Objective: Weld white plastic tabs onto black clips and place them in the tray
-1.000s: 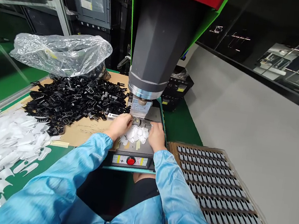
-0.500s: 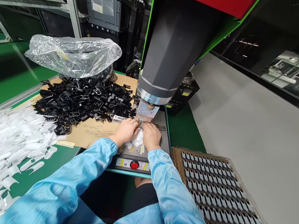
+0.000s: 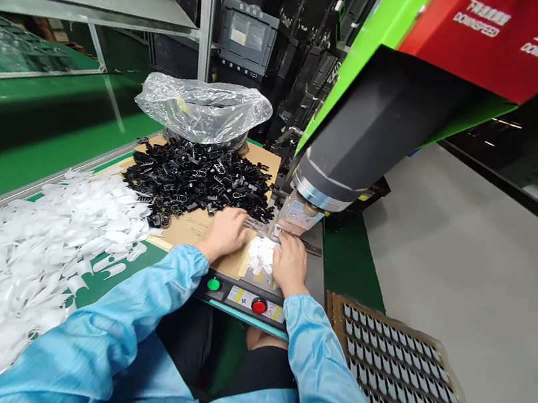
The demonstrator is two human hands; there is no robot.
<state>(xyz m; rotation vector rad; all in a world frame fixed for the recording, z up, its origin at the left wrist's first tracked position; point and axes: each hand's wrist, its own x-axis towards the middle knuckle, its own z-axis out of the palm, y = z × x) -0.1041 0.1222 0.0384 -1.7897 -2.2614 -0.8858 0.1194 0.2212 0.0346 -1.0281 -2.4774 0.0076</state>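
My left hand [image 3: 228, 232] is over the cardboard at the near edge of the pile of black plastic clips [image 3: 191, 180]. Its fingers are loosely bent and apart, with nothing visible in them. My right hand [image 3: 291, 264] is at the metal fixture [image 3: 312, 248] beneath the press's metal head [image 3: 298, 216]. Its fingers are closed at a small pale piece there; its kind is hidden. Between the hands, small white paper-like scraps [image 3: 261, 255] lie on the machine base.
White curved plastic pieces [image 3: 39, 248] are heaped at left. A clear plastic bag [image 3: 205, 108] stands behind the black clips. Green button [image 3: 213, 284] and red button [image 3: 259, 305] are on the base's front. A tray [image 3: 331, 305] with rows of pieces lies at right.
My left hand has left the fixture and moved left toward the black clips. My right hand stays at the fixture. The view has swung left and tilted.
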